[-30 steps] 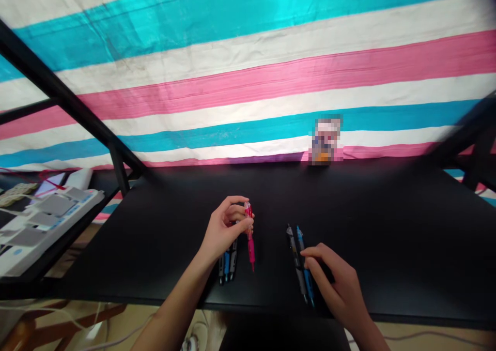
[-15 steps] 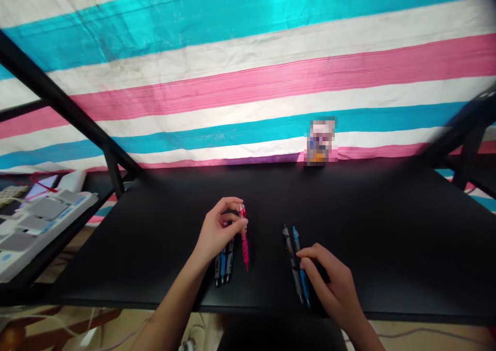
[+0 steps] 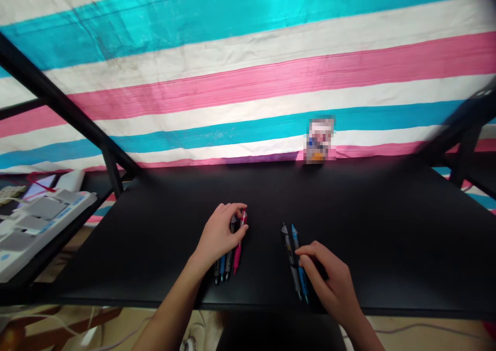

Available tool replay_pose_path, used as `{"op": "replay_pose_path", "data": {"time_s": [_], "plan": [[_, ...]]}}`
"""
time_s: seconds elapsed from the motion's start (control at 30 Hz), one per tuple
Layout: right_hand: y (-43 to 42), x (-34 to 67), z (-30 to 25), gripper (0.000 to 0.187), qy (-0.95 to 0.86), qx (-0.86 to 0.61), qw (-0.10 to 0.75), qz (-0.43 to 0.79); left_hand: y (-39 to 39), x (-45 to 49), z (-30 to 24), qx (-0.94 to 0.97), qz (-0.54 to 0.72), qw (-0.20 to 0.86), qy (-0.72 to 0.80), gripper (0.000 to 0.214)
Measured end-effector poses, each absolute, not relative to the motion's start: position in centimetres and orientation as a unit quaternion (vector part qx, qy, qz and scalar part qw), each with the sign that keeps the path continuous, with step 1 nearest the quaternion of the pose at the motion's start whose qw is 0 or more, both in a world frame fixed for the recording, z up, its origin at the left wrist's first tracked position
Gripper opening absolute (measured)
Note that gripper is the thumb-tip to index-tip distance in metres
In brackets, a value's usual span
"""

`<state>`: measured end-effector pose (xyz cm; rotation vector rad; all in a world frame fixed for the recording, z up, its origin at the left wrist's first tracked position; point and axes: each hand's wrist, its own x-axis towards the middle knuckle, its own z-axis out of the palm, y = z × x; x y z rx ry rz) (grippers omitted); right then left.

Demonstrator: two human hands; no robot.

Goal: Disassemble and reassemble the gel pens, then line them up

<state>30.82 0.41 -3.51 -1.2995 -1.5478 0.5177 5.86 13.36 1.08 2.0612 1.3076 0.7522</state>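
Observation:
My left hand (image 3: 222, 230) curls over a red-pink pen (image 3: 237, 253), with a finger at its upper end and the thumb along its right side. Just left of that pen, a blue pen (image 3: 222, 268) lies between two grey-and-black pens, a grey pen (image 3: 228, 265) and another grey pen (image 3: 216, 272); the hand hides their upper parts. To the right, my right hand (image 3: 329, 278) has thumb and forefinger closed at the side of a second blue pen (image 3: 300, 271). A black-and-grey pen (image 3: 291, 260) lies close beside it on the left.
The pens are on a black tabletop (image 3: 155, 237). A small pixelated object (image 3: 319, 140) stands at its back edge before a striped sheet (image 3: 232, 92). Black metal bars (image 3: 77, 108) slant at both sides. A white power strip (image 3: 58, 222) with plugs sits at the left.
My left hand has brought the red-pink pen down and to the left, beside the group of pens, and its tip now slants leftward. My right hand has stayed put.

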Motion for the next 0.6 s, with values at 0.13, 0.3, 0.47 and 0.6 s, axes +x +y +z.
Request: {"op": "replay_pose_path", "data": {"time_s": [0.13, 0.3, 0.47, 0.6], "plan": [[0.4, 30.8, -3.5, 0.016, -0.64, -0.537, 0.506, 0.216, 13.6, 5.6, 0.6, 0.819, 0.224, 0.225, 0.478, 0.038], [0.4, 30.8, -3.6, 0.017, -0.632, -0.536, 0.515, 0.22, 13.5, 5.3, 0.6, 0.838, 0.198, 0.157, 0.484, 0.041], [0.2, 31.0, -3.9, 0.016, -0.596, -0.551, 0.543, 0.213, 10.1, 8.0, 1.9, 0.844, 0.214, 0.099, 0.483, 0.041], [-0.4, 31.2, -4.2, 0.016, -0.555, -0.569, 0.575, 0.194, 5.9, 11.2, 1.9, 0.933, 0.174, 0.133, 0.286, 0.045]]}}
